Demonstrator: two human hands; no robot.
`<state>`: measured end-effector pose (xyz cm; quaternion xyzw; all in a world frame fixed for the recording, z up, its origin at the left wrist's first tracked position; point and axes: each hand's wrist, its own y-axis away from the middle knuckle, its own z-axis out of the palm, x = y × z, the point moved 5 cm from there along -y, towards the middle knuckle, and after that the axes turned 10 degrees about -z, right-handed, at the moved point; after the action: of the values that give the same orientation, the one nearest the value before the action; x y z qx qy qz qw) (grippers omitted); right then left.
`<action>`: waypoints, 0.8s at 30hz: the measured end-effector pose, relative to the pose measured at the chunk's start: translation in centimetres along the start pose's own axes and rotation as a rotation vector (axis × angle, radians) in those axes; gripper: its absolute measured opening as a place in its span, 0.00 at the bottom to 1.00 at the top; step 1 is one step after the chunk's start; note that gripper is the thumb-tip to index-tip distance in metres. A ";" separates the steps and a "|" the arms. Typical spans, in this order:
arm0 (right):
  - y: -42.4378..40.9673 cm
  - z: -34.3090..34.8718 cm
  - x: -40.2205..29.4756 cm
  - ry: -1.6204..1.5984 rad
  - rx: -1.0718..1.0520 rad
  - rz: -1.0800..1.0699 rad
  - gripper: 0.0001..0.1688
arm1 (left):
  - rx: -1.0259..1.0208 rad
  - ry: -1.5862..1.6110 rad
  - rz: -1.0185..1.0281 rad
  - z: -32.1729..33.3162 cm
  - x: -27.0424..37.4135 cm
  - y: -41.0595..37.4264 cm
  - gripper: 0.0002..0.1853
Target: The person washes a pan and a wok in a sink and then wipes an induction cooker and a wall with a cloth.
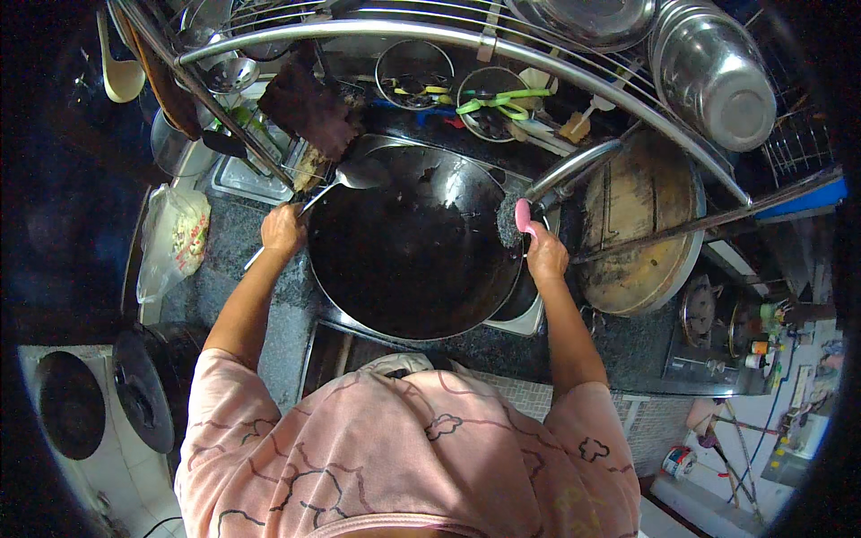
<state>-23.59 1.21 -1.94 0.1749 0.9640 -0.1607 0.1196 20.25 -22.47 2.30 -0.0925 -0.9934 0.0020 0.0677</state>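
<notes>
A large dark wok (414,269) lies before me over a steel sink set in the stone counter. My left hand (284,230) grips the metal handle of a spatula or ladle (363,173), whose head is over the wok's upper left rim. In my right hand (548,255) is the handle of a pink brush-like scrubber (523,215); its grey wiry scouring head (508,220) is at the wok's right rim. Whether that head touches the rim I cannot tell.
A metal rack rail (377,28) arches over the wok's far side, with steel bowls (726,87) on it. Round chopping boards (635,222) lean at the right. On the left counter sits a plastic bag of food (181,232). Baskets with green-handled scissors (501,102) stand behind.
</notes>
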 end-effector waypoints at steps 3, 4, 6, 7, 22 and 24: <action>-0.4 0.2 0.0 0.026 -0.055 0.001 0.12 | -0.065 0.017 -0.073 1.4 -0.5 -0.2 0.12; -0.3 0.6 0.2 0.038 -0.060 -0.002 0.12 | -0.048 0.017 -0.070 1.6 -0.6 -0.3 0.12; -0.6 0.8 0.5 0.047 -0.128 0.024 0.14 | -0.019 0.014 -0.062 1.7 -0.5 0.0 0.12; -0.8 0.3 0.1 0.056 -0.082 -0.012 0.15 | -0.018 0.023 -0.077 1.6 -0.4 0.2 0.12; -7.2 -1.8 -0.8 0.439 -0.204 -0.140 0.16 | 0.072 0.204 -0.031 -0.5 3.6 6.4 0.13; -7.6 -2.3 -1.0 0.388 -0.232 -0.120 0.15 | 0.025 0.401 0.023 0.9 3.5 7.2 0.14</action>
<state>-25.96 -5.05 2.52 0.1298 0.9896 -0.0190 -0.0584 18.02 -14.76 1.76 -0.1018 -0.9588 -0.0034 0.2652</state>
